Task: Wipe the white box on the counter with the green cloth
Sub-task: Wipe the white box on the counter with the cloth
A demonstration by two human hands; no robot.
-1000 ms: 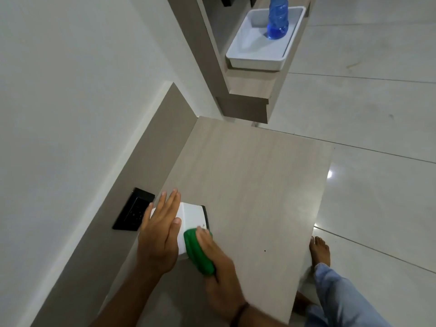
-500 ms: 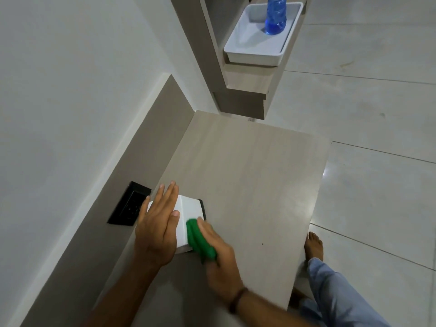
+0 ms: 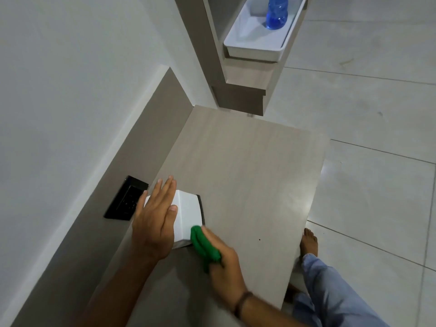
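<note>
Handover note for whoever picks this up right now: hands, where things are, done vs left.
Left hand: laid flat on top of the white box, steadying it. Not gripping.
Right hand: closed around the bunched green cloth, pressed to the box's near right side, low down.
Box sits on the counter near the wall, beside the black socket panel.
Done: wiping is underway on the right face. How much is already clean cannot be told.
Left: probably the top under the left hand and the far sides; shift the steadying hand to reach them.
</note>
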